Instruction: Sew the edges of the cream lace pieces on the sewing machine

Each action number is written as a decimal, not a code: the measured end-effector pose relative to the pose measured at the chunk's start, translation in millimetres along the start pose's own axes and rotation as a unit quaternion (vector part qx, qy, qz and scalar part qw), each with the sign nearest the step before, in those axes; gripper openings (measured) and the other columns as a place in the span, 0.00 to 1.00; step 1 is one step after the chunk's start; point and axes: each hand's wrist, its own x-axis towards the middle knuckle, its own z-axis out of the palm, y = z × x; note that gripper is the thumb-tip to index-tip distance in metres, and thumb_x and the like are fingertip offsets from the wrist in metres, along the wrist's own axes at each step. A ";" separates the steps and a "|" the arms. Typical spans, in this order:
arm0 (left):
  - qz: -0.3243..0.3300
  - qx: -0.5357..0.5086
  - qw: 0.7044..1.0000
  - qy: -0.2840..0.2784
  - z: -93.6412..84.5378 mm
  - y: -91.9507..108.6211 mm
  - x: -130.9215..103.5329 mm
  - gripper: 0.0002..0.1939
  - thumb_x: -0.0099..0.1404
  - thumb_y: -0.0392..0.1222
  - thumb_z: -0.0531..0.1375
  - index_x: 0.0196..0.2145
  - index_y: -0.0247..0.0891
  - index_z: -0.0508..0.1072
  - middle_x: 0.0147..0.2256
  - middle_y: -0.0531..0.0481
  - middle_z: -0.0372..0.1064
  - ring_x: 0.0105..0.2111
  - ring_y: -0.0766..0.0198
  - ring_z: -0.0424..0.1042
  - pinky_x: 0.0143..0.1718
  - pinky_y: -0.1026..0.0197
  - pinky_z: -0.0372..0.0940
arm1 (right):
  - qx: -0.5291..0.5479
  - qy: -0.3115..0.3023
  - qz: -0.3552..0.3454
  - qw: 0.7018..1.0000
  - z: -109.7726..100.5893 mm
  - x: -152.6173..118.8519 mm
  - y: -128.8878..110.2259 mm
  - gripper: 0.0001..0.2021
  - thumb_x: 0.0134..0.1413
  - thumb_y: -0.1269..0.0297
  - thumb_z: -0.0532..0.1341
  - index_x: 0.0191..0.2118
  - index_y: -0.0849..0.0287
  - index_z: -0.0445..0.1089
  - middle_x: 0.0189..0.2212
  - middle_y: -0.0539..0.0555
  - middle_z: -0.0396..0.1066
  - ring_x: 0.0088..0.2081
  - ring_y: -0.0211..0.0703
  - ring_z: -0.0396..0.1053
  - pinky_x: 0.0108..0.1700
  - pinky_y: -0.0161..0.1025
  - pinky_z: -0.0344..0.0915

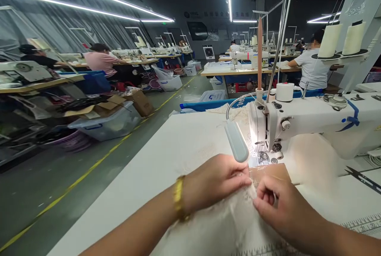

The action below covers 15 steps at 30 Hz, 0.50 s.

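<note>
A pale cream fabric point(220, 224) lies on the white table in front of a white sewing machine point(303, 117). My left hand point(218, 180), with a gold band at the wrist, pinches the fabric's edge just below the lamp head. Close by on the right, my right hand point(279, 204) has its thumb and fingers pressed together on the same edge. The presser foot point(263, 157) stands just beyond both hands. A tan piece point(272, 172) lies flat beside the needle area. Part of the fabric is blurred and covered by my hands.
A grey-green lamp head point(237, 141) hangs over my left hand. Black scissors point(364, 178) and a clear ruler point(361, 224) lie at the right. Thread cones point(330, 41) stand above the machine. Other people work at machines further back, one in a white shirt point(311, 67).
</note>
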 end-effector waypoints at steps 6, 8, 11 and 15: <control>-0.025 0.092 0.995 0.018 38.3 -48.5 69.3 0.11 0.59 0.45 0.64 0.25 0.40 0.68 0.26 0.55 0.65 0.30 0.62 0.66 0.32 0.63 0.59 | -0.231 0.098 -0.085 0.964 7.9 20.7 37.7 0.15 0.54 0.77 0.56 0.27 0.55 0.49 0.27 0.48 0.62 0.34 0.44 0.60 0.38 0.41 0.55; -0.021 0.086 0.996 0.028 43.8 -54.5 74.8 0.12 0.59 0.47 0.64 0.26 0.40 0.67 0.25 0.56 0.64 0.29 0.62 0.65 0.32 0.62 0.59 | -0.238 0.071 -0.079 0.965 -2.9 19.2 40.1 0.14 0.57 0.75 0.58 0.27 0.55 0.51 0.28 0.48 0.64 0.34 0.44 0.61 0.38 0.41 0.56; -0.021 0.077 0.996 0.037 44.1 -56.2 73.0 0.13 0.59 0.49 0.64 0.26 0.40 0.67 0.24 0.56 0.64 0.28 0.62 0.65 0.32 0.61 0.59 | -0.215 0.021 -0.069 0.974 -22.7 17.8 39.6 0.12 0.62 0.71 0.60 0.29 0.55 0.58 0.29 0.49 0.66 0.34 0.43 0.63 0.36 0.40 0.59; -0.019 0.064 0.997 0.050 44.0 -57.9 72.5 0.11 0.57 0.47 0.66 0.26 0.41 0.69 0.25 0.56 0.66 0.28 0.61 0.66 0.34 0.61 0.61 | -0.211 0.000 -0.161 0.964 -32.9 20.9 47.4 0.08 0.68 0.73 0.54 0.42 0.55 0.69 0.36 0.53 0.71 0.38 0.46 0.65 0.39 0.42 0.63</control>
